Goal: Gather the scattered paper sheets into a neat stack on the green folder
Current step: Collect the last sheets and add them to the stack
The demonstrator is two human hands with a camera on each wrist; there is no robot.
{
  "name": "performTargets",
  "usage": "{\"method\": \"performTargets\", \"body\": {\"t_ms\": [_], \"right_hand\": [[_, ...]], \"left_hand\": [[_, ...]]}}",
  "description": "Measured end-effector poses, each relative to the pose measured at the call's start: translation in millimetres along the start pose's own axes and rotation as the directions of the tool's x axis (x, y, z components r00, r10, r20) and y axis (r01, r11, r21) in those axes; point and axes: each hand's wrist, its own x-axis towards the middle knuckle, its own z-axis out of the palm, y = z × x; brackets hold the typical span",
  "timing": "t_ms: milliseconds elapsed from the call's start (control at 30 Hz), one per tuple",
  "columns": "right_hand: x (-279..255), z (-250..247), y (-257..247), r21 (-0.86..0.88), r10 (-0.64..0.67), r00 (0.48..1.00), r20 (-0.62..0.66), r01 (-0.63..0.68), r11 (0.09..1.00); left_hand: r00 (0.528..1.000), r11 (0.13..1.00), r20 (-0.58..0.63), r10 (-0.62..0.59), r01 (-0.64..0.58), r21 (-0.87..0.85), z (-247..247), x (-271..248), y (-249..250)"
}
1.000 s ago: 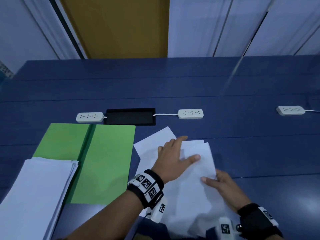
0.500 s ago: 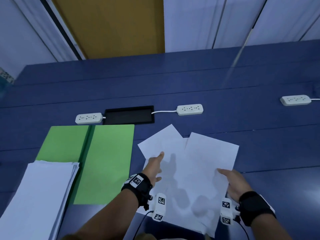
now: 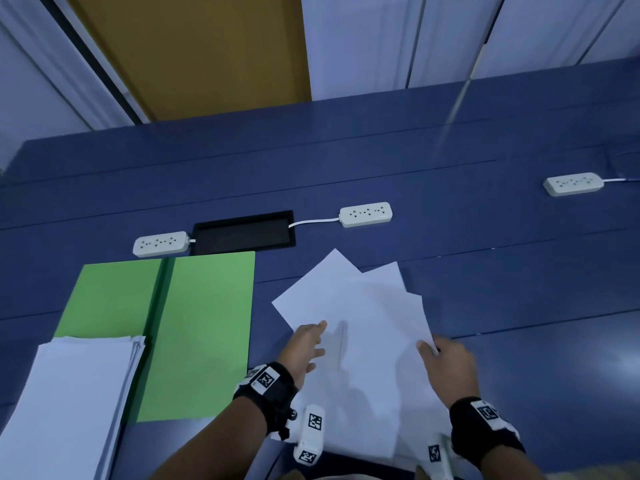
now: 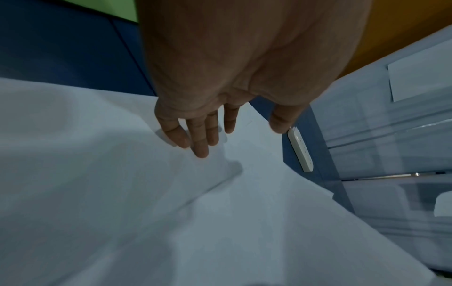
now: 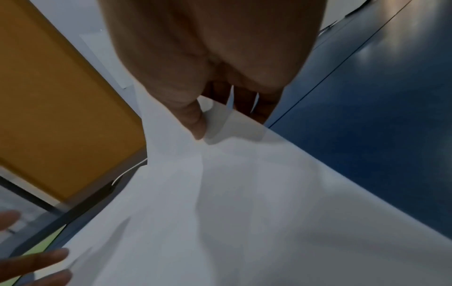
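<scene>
Left hand flat on loose sheets, right hand pinching their edge.

Dark blue tabletop of long planks, seams running left to right. Directly on it: open flat green paper folder at near left; fanned loose white paper sheets just right of that; three white plastic power strips in a row farther back; black rectangular cable hatch set between the left two.
</scene>
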Motion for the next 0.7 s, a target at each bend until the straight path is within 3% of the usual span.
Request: {"method": "performTargets", "body": {"t_ms": [100,167,233,300,533,700], "right_hand": [[3,-1,1,0.02,0.028,0.999,0.031,-0.028,0.999],[8,2,9,0.173,0.111,0.982,0.151,-0.137,0.975],[11,4,13,0.245,0.158,0.956,0.246,-0.219,0.944],[14,9,13,0.248,0.14,0.949,0.283,-0.213,0.945],[9,29,5,0.26,0.122,0.886,0.447,-0.259,0.93],[-4,32,-10,0.324,0.059,0.913,0.404,-0.203,0.924]], "left_hand": [[0.997,1.0,-0.075,0.022,-0.021,0.015,-19,0,-6],[0.986,0.997,-0.165,0.033,-0.022,0.068,-32,3,-11],[0.957,0.992,-0.286,0.049,-0.013,0.126,-42,8,-17],[0.93,0.981,-0.36,0.076,-0.005,0.195,-46,13,-22],[0.946,0.966,-0.287,0.15,-0.079,0.245,-32,16,-27],[0.969,0.968,-0.187,0.162,-0.119,0.221,-25,11,-26]]}}
